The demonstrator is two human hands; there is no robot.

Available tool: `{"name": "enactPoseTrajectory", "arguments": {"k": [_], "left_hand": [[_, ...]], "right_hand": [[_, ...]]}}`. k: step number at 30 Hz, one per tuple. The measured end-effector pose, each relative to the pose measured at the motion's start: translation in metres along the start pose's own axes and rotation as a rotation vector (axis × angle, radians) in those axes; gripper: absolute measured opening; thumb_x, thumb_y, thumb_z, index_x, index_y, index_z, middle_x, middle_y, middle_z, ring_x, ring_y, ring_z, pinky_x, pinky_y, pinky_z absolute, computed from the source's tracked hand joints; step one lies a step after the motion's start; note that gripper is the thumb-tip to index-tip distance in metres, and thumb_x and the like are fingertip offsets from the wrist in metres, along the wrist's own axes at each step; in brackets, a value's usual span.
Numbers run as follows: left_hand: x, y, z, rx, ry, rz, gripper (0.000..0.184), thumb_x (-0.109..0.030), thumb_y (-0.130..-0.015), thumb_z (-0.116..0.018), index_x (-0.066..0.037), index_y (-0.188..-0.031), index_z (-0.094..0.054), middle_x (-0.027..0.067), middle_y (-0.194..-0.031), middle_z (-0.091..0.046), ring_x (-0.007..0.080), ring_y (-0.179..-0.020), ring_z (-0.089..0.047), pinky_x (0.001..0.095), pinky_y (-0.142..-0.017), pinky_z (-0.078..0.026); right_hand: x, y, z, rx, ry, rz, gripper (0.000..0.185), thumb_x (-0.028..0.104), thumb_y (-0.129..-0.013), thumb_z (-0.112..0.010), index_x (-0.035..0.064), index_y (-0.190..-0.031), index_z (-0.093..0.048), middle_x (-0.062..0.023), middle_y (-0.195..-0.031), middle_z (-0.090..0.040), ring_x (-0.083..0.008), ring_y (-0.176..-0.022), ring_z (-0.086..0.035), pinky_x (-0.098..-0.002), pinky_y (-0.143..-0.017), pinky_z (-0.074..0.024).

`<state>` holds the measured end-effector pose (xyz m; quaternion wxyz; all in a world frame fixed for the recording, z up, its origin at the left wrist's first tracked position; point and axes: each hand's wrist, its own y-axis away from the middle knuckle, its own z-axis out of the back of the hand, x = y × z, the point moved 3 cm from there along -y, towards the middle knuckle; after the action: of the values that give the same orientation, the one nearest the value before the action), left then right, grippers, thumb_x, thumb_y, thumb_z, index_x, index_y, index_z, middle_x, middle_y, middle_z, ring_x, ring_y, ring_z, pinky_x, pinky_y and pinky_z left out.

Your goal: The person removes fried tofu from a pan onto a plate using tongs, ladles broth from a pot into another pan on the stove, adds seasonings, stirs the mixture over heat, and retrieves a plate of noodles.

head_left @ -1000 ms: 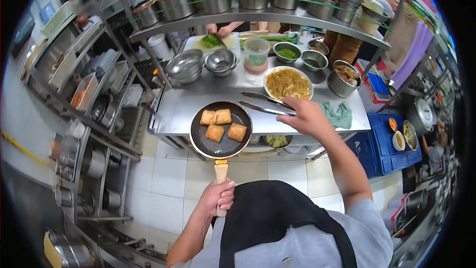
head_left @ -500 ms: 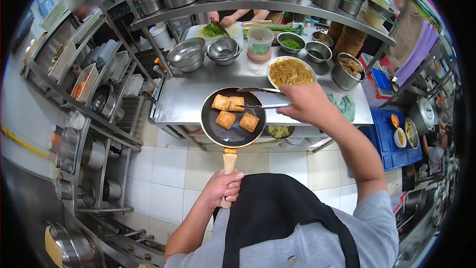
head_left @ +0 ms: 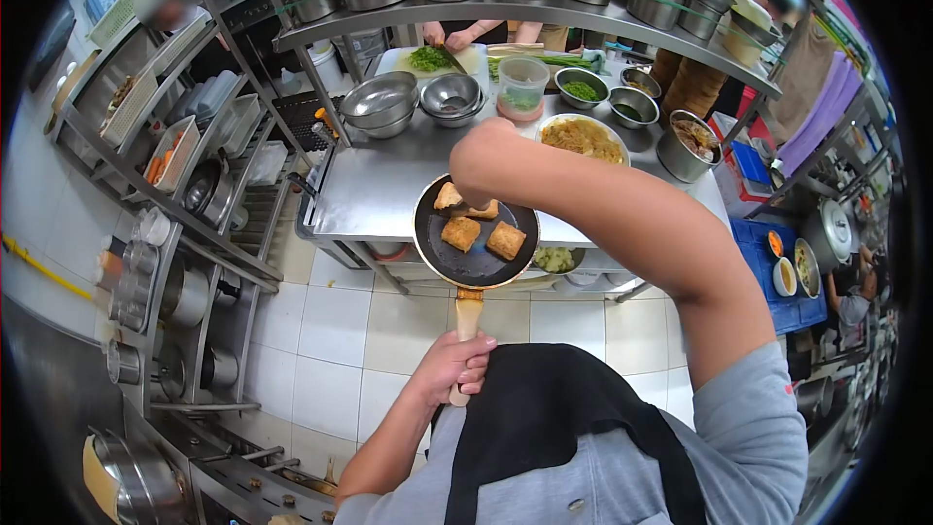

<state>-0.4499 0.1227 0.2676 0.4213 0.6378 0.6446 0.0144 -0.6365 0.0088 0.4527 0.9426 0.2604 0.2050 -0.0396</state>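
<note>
My left hand [head_left: 455, 367] is closed round the wooden handle of a frying pan [head_left: 476, 270], held level at the front edge of the steel table. Several golden-brown fried blocks [head_left: 461, 233] lie in the dark pan, perhaps tofu. Over the pan's far rim hangs my right hand [head_left: 488, 165], fingers curled and wrist bent. It had metal tongs in it half a second ago; now the hand hides nearly all of them, and a dark tip seems to show by the upper left block. A plate of noodles [head_left: 583, 141] stands just beyond my right forearm.
Steel bowls [head_left: 379, 104], a plastic tub [head_left: 522, 87] and a pot of meat [head_left: 689, 148] stand on the table [head_left: 364, 190]. Opposite, another person's hands [head_left: 466, 36] hold a knife over chopped greens [head_left: 428, 59]. Overhead runs a shelf [head_left: 544, 15] of steel pots; racks [head_left: 194, 165] flank the left.
My right hand has swung left and turned over, from the pan's right side to above its far rim. The pan sits slightly further right in view, with the blocks still in it.
</note>
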Motion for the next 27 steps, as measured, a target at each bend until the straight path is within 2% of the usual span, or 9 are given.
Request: {"name": "enactPoseTrajectory", "arguments": {"k": [4,7,10,12,13,15,16,18,27], "left_hand": [[-0.002,0.000,0.003,-0.007,-0.028,0.017,0.022,-0.016,-0.095,-0.062,-0.013,-0.081,-0.046,-0.0054,-0.059,-0.040,0.0042,-0.040,-0.036,0.0234,-0.035,-0.031],[-0.002,0.001,0.007,0.004,0.012,0.017,0.021,-0.015,-0.095,-0.062,-0.012,-0.082,-0.046,-0.0055,-0.059,-0.040,0.0041,-0.040,-0.036,0.0232,-0.035,-0.031],[-0.004,0.003,0.009,0.006,0.022,-0.002,0.021,-0.015,-0.095,-0.063,-0.012,-0.082,-0.046,-0.0054,-0.059,-0.040,0.0039,-0.040,-0.035,0.0231,-0.035,-0.031],[-0.006,0.003,0.011,0.014,0.033,-0.017,0.022,-0.015,-0.095,-0.063,-0.012,-0.082,-0.045,-0.0053,-0.059,-0.040,0.0038,-0.040,-0.035,0.0231,-0.035,-0.031],[-0.006,0.003,0.011,0.023,0.033,-0.024,0.022,-0.015,-0.095,-0.062,-0.012,-0.082,-0.045,-0.0052,-0.059,-0.039,0.0037,-0.040,-0.035,0.0232,-0.035,-0.031],[-0.007,0.004,0.010,0.025,0.041,-0.037,0.022,-0.015,-0.095,-0.062,-0.012,-0.082,-0.045,-0.0051,-0.059,-0.040,0.0037,-0.040,-0.035,0.0231,-0.035,-0.031],[-0.009,0.003,0.010,0.028,0.042,-0.046,0.023,-0.015,-0.095,-0.062,-0.012,-0.082,-0.044,-0.0049,-0.059,-0.040,0.0037,-0.040,-0.035,0.0231,-0.035,-0.031],[-0.009,0.001,0.011,0.040,0.038,-0.052,0.023,-0.014,-0.095,-0.062,-0.012,-0.082,-0.044,-0.0049,-0.059,-0.040,0.0037,-0.040,-0.035,0.0231,-0.035,-0.031],[-0.011,-0.002,0.005,0.033,0.062,-0.040,0.017,-0.014,-0.096,-0.060,-0.012,-0.086,-0.046,-0.0049,-0.060,-0.040,0.0033,-0.040,-0.035,0.0221,-0.034,-0.030]], "right_hand": [[0.007,-0.021,-0.001,0.011,0.016,-0.006,0.032,0.026,-0.071,-0.081,0.0228,-0.102,-0.077,-0.0038,-0.096,-0.074,-0.0233,-0.085,-0.071,-0.0392,-0.070,-0.0567],[0.006,-0.019,-0.006,0.059,0.078,0.039,0.037,0.027,-0.075,-0.076,0.0142,-0.109,-0.075,-0.0058,-0.102,-0.074,-0.0237,-0.090,-0.072,-0.0367,-0.075,-0.0555],[-0.010,-0.005,-0.028,-0.086,-0.034,0.059,0.036,0.029,-0.071,-0.078,0.0105,-0.102,-0.075,-0.0083,-0.092,-0.074,-0.0246,-0.083,-0.072,-0.0369,-0.069,-0.0561],[-0.019,0.008,-0.043,-0.300,-0.082,0.076,0.032,0.029,-0.071,-0.079,0.0065,-0.093,-0.071,-0.0092,-0.081,-0.072,-0.0267,-0.079,-0.071,-0.0386,-0.063,-0.0556],[-0.023,0.014,-0.056,-0.301,-0.075,0.079,0.032,0.029,-0.071,-0.079,0.0065,-0.093,-0.071,-0.0092,-0.081,-0.072,-0.0267,-0.079,-0.071,-0.0386,-0.063,-0.0556],[-0.029,0.026,-0.077,-0.619,-0.239,0.059,0.037,0.033,-0.075,-0.078,0.0052,-0.093,-0.062,-0.0087,-0.076,-0.069,-0.0279,-0.075,-0.070,-0.0403,-0.060,-0.0541],[-0.030,0.028,-0.089,-0.623,-0.234,0.051,0.037,0.033,-0.075,-0.078,0.0052,-0.093,-0.062,-0.0087,-0.076,-0.069,-0.0279,-0.075,-0.070,-0.0403,-0.060,-0.0541],[-0.032,0.036,-0.105,-0.832,-0.268,0.024,0.045,0.036,-0.076,-0.077,0.0053,-0.098,-0.054,-0.0072,-0.072,-0.065,-0.0282,-0.070,-0.068,-0.0403,-0.057,-0.0522],[-0.040,0.065,-0.127,-0.982,-0.303,-0.049,0.048,0.038,-0.079,-0.075,0.0061,-0.103,-0.050,-0.0059,-0.073,-0.065,-0.0268,-0.066,-0.066,-0.0385,-0.055,-0.0496]]}}
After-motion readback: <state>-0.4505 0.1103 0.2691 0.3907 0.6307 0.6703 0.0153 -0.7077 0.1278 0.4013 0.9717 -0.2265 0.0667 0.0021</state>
